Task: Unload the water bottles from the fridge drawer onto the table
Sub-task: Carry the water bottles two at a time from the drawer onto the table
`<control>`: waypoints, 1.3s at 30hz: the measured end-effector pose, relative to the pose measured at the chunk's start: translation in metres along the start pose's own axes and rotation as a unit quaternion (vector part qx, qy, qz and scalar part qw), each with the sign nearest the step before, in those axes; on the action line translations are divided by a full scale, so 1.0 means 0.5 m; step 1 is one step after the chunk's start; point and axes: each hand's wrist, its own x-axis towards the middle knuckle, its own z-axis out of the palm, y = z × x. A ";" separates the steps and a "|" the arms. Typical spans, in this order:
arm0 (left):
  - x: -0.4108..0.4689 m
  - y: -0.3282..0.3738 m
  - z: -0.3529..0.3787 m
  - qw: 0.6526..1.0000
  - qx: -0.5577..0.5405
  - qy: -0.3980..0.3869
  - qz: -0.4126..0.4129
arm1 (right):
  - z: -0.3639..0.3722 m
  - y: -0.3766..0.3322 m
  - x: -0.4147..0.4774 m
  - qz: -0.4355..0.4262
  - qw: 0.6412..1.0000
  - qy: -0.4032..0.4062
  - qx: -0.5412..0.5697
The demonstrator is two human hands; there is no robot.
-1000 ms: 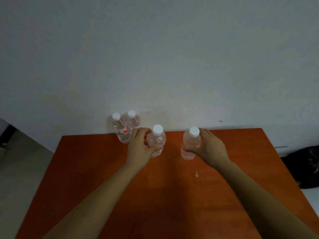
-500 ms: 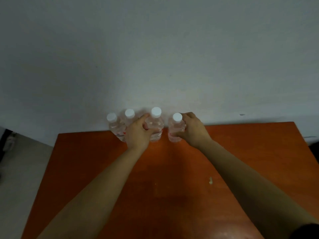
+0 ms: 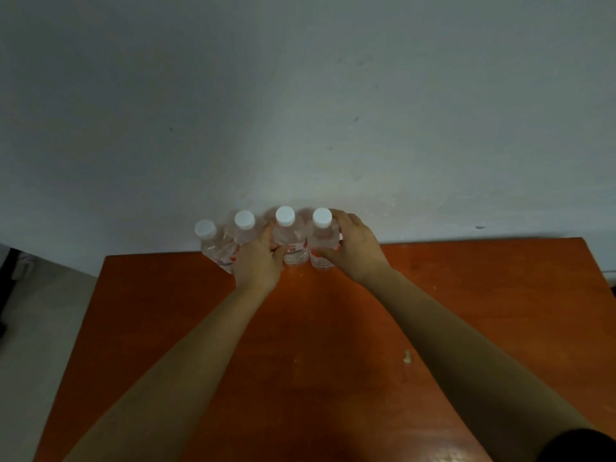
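Against the wall [image 3: 300, 111], at the table's [image 3: 466, 295] far edge, a row is formed by the first bottle [image 3: 213, 245], second bottle [image 3: 245, 230], third bottle [image 3: 291, 240] and fourth bottle [image 3: 321, 238]. The third is gripped by the left hand [image 3: 258, 261], the fourth by the right hand [image 3: 355, 253]. Red-marked labels [image 3: 294, 249] are seen; no writing can be read.

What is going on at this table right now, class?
A person reaches across an orange-brown table, where four capped water bottles stand upright in a row at the far edge by the wall. The left hand grips the third bottle from the left. The right hand grips the fourth bottle, at the row's right end. The first bottle and second bottle stand beside them.
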 end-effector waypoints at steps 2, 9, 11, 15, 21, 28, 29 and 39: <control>0.002 0.001 -0.007 1.000 -0.003 -0.010 0.003 | 0.000 -0.002 -0.003 -0.002 1.000 -0.009 -0.004; -0.029 0.038 -0.088 0.991 0.007 0.044 0.125 | -0.062 -0.052 -0.038 -0.071 0.996 0.046 0.003; -0.045 0.044 -0.122 0.984 0.049 0.069 0.158 | -0.089 -0.071 -0.055 -0.099 0.986 0.127 -0.037; -0.092 0.048 -0.182 0.960 0.136 0.142 0.199 | -0.130 -0.082 -0.117 -0.107 0.951 0.259 -0.134; -0.172 0.061 -0.166 0.953 0.169 0.137 0.212 | -0.140 -0.009 -0.293 -0.012 0.918 0.283 -0.278; -0.297 0.218 -0.119 0.931 0.181 0.085 0.305 | -0.247 0.038 -0.547 0.130 0.878 0.325 -0.325; -0.321 0.253 -0.117 0.924 0.181 0.085 0.325 | -0.272 0.041 -0.587 0.144 0.872 0.335 -0.326; -0.737 0.582 -0.032 0.864 0.112 0.071 0.486 | -0.421 0.131 -1.145 0.261 0.800 0.430 -0.326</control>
